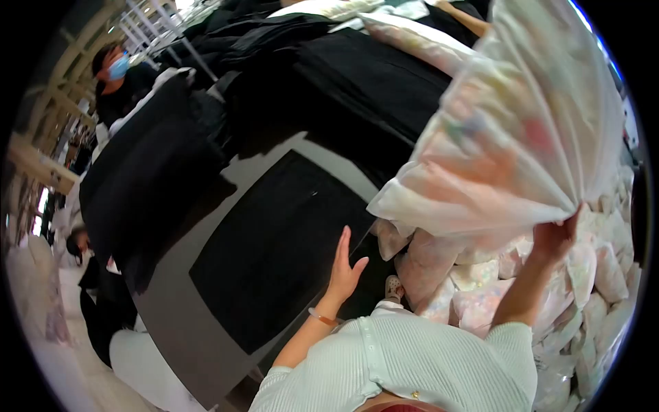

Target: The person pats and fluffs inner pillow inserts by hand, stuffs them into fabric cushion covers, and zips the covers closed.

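My right hand [555, 237] is closed on the edge of a thin white cushion insert [508, 147]. Pink, orange and yellow filling shows through its fabric, and creases fan out from my grip. The insert is held up at the right, above a heap of similar ones. My left hand [343, 271] is open, fingers stretched out, with nothing in it. It hovers by the near right edge of a flat black fabric piece [274, 247], which lies on the grey table [175, 326]; whether they touch I cannot tell.
Black fabric stacks [371, 82] fill the table's far side, with a pale insert [419, 41] on top. A black cushion [154, 172] stands at the left. Many filled inserts [480, 302] are heaped at right. A masked person [123, 86] is at the far left; another person's arm [463, 17] shows at the top.
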### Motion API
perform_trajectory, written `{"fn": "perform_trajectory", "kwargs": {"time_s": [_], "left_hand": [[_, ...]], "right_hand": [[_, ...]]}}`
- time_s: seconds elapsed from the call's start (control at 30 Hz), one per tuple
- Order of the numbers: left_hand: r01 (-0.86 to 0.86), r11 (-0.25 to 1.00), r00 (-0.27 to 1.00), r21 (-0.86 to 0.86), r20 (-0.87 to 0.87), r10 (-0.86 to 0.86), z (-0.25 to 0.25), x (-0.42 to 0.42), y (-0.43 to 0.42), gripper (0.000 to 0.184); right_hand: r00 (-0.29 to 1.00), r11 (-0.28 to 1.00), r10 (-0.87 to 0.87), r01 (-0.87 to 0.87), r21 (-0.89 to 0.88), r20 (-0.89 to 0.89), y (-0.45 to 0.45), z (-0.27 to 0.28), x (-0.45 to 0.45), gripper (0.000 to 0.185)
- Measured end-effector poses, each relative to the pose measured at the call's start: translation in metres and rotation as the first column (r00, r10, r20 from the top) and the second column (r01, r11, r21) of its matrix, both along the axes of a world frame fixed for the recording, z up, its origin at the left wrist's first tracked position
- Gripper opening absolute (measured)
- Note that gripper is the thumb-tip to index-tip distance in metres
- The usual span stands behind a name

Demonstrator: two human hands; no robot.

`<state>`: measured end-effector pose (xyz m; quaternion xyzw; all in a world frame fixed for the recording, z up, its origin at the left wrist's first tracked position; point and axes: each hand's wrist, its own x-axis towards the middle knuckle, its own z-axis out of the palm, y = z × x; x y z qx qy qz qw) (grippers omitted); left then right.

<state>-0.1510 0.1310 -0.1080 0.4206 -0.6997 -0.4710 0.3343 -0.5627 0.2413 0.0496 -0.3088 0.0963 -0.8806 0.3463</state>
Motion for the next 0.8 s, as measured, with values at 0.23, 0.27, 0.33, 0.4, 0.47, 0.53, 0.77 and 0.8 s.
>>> {"fn": "perform_trajectory", "kwargs": {"time_s": [0.23,0.27,0.33,0.4,0.47,0.53,0.77,0.8], "left_hand": [[0.242,0.892,0.458,0.382,-0.855,0.242,-0.002,0.122,-0.002,0.089],[0.097,0.934,0.522,0.344,-0.816,0.246,0.020,0.139,0.006,0.071],[-0.206,0.946,0.645,0.249,-0.693,0.323,0.065,0.173,0.020,0.044],[-0.126,0.803,0.477,0.583,-0.674,0.564,0.061,0.232,0.008,0.035],[-0.379,0.894,0.787,0.239,-0.425,0.448,0.103,0.265,0.005,0.033],[-0.528,0.839,0.819,0.131,-0.185,0.544,0.114,0.320,-0.012,0.038],[-0.458,0.618,0.504,0.639,-0.386,0.773,-0.008,0.398,0.074,0.087],[-0.427,0.549,0.514,0.718,-0.306,0.801,-0.017,0.374,0.088,0.091]], "right_hand": [[0.932,0.931,0.363,-0.362,-0.049,0.006,-0.108,0.016,0.235,0.036],[0.966,0.954,0.237,-0.252,0.164,0.107,-0.112,0.035,0.288,0.036],[0.948,0.922,0.280,-0.309,0.233,0.150,-0.124,0.030,0.352,0.034],[0.887,0.888,0.423,-0.446,0.111,0.184,-0.138,0.011,0.388,0.019],[0.877,0.887,0.355,-0.425,0.179,0.323,-0.146,0.016,0.422,0.008],[0.886,0.900,0.321,-0.396,0.184,0.336,-0.153,0.011,0.441,0.009],[0.819,0.648,0.557,-0.323,0.690,-0.139,-0.159,-0.065,0.404,0.022],[0.805,0.752,0.472,-0.154,0.641,-0.360,-0.175,-0.090,0.380,0.023]]}}
